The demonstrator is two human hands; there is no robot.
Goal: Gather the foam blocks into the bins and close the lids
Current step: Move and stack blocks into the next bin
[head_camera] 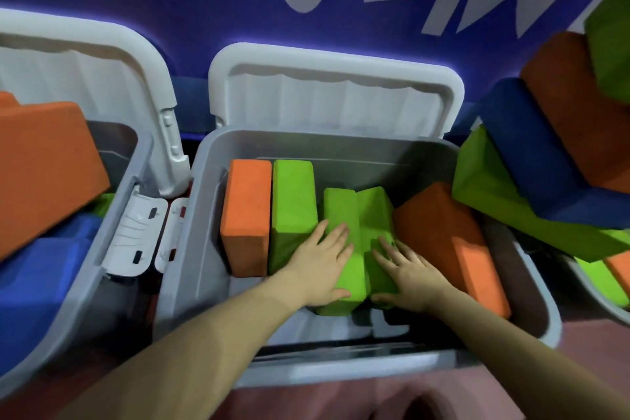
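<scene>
Pressing down with both palms, I have my left hand [322, 264] and right hand [407, 274] flat, fingers straight, on two green foam blocks [354, 215] standing inside the middle grey bin [191, 249]. Beyond my fingertips its lid [334, 92] stands open; orange blocks [245, 215] flank both hands.
</scene>
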